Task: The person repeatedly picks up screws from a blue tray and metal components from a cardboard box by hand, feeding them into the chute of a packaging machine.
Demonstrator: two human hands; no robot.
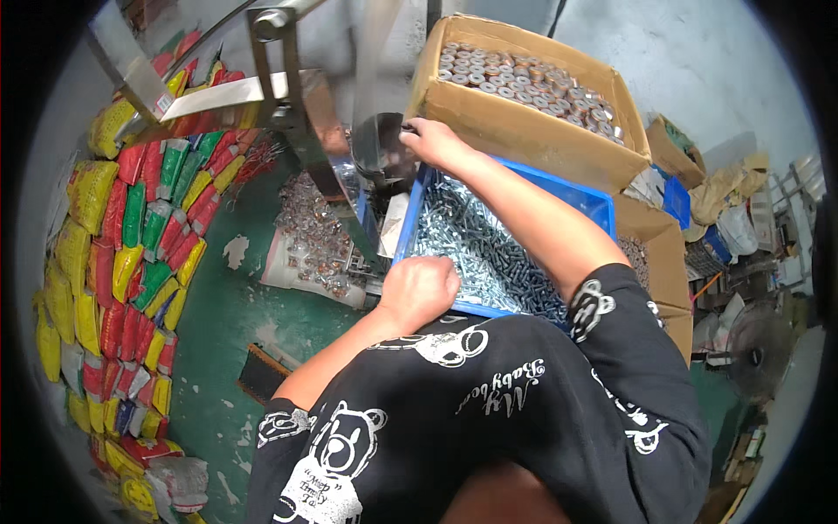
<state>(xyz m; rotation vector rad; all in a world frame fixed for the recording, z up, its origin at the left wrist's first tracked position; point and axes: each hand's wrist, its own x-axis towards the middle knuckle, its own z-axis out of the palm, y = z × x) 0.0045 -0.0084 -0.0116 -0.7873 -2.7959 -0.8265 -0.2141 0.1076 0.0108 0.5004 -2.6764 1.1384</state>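
Observation:
A blue plastic bin (559, 185) full of loose silver and dark screws (497, 236) sits in front of me. My left hand (421, 293) is closed at the bin's near left corner, over the screws. Whatever its curled fingers hold is hidden. Beyond the bin, my right hand (432, 144) reaches out with fingers pinched together beside a metal machine (381, 148). A small dark piece shows at those fingertips, too little to name. My right forearm crosses above the screws.
A cardboard box (515, 122) of round metal parts with center holes stands behind the bin. More cartons are at right, near a fan (758, 358). Left of the machine lies a pile of small metal parts (310, 236). Red, yellow and green sacks (131, 262) are stacked at far left.

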